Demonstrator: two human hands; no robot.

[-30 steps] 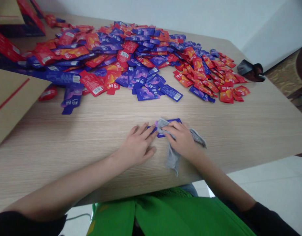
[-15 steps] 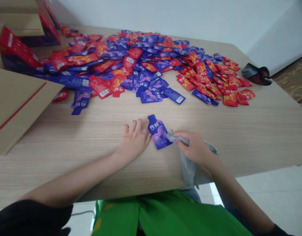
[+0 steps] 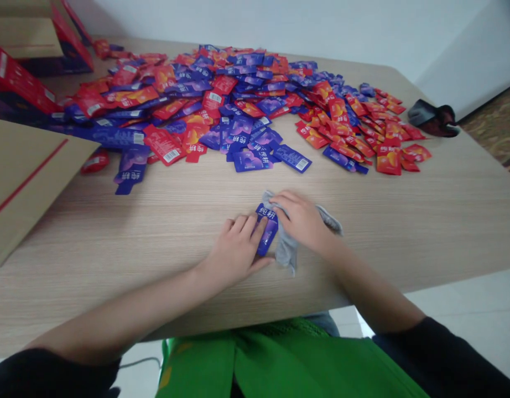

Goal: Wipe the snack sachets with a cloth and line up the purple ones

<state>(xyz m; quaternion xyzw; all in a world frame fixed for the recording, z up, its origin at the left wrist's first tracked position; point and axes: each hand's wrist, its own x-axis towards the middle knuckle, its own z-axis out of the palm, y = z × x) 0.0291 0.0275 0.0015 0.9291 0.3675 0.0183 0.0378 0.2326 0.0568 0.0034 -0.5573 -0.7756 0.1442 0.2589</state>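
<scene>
A purple sachet (image 3: 267, 228) with white characters lies flat on the wooden table (image 3: 425, 215) near its front edge. My left hand (image 3: 235, 253) rests on the sachet's left side, fingers spread and pressing it down. My right hand (image 3: 301, 220) grips a grey cloth (image 3: 285, 250) and presses it onto the sachet's right part. The cloth bunches out below and to the right of that hand.
A big heap of red and purple sachets (image 3: 238, 99) covers the far half of the table. A brown cardboard box (image 3: 18, 177) stands at the left, red and purple cartons (image 3: 26, 61) behind it. A dark cloth item (image 3: 432, 119) lies at the far right edge.
My right hand has moved the cloth back up onto the sachet, which was uncovered half a second ago. My left hand has shifted right onto the sachet.
</scene>
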